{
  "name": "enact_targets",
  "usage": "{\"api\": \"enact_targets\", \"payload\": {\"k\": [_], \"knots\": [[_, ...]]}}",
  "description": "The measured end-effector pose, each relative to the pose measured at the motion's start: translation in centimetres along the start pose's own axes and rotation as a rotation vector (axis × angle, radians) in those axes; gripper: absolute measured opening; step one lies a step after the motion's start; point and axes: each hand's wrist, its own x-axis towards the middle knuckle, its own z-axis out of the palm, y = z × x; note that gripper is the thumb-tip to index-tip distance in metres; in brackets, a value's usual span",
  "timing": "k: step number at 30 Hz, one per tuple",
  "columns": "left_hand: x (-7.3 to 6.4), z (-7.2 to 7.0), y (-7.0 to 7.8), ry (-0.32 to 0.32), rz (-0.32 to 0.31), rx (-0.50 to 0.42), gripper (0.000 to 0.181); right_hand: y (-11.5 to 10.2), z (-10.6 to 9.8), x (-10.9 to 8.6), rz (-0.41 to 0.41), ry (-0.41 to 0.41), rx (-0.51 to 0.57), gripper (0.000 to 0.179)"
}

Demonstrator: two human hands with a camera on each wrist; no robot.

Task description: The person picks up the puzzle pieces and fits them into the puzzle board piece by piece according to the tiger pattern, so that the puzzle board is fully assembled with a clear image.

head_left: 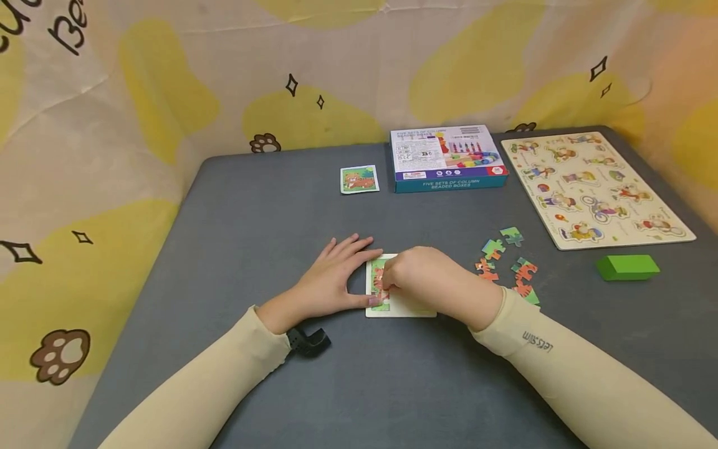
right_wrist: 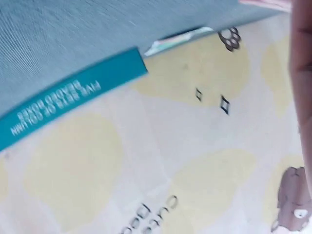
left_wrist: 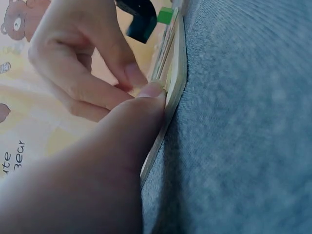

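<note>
A small puzzle board [head_left: 405, 307] with a pale wooden edge lies flat on the grey table; joined green and orange pieces [head_left: 379, 284] fill its left part. My left hand [head_left: 331, 277] rests at the board's left side, fingers spread and thumb on the near-left corner. Over the board, my right hand [head_left: 429, 280] bends its fingers down and pinches a puzzle piece against the picture beside the left thumb; the piece is mostly hidden. In the left wrist view, the right thumb and forefinger meet at the board close to my left thumb [left_wrist: 151, 92].
Several loose jigsaw pieces [head_left: 524, 269] lie right of the board, near the right sleeve. Farther right are a green block [head_left: 628, 268] and a large picture board [head_left: 606, 240]. A beaded-boxes carton [head_left: 449, 181] and a picture card [head_left: 359, 181] sit toward the back, before a patterned cloth [head_left: 348, 56].
</note>
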Motion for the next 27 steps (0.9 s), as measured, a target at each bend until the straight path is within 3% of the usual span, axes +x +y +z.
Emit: {"api": "enact_targets", "payload": {"k": [6,14,18,22,27], "knots": [[-0.1,-0.1,0.0,-0.006,0.036,0.020,0.082,-0.2,-0.2,-0.5,-0.019,0.006,0.018,0.016],[-0.3,-0.3,0.3,-0.008,0.016,0.020,0.087,0.1,0.1,-0.5,-0.064,0.024,0.113,0.021],[-0.3,-0.2,0.4,0.000,0.013,0.024,0.087,0.8,-0.1,-0.5,-0.083,-0.022,0.189,0.025],[-0.2,-0.2,0.5,-0.003,0.020,0.035,0.086,2.2,-1.3,-1.1,0.030,-0.070,0.252,0.024],[-0.3,-0.3,0.6,-0.006,0.027,0.041,0.087,6.1,-4.4,-3.8,0.376,-0.100,0.164,0.016]]}}
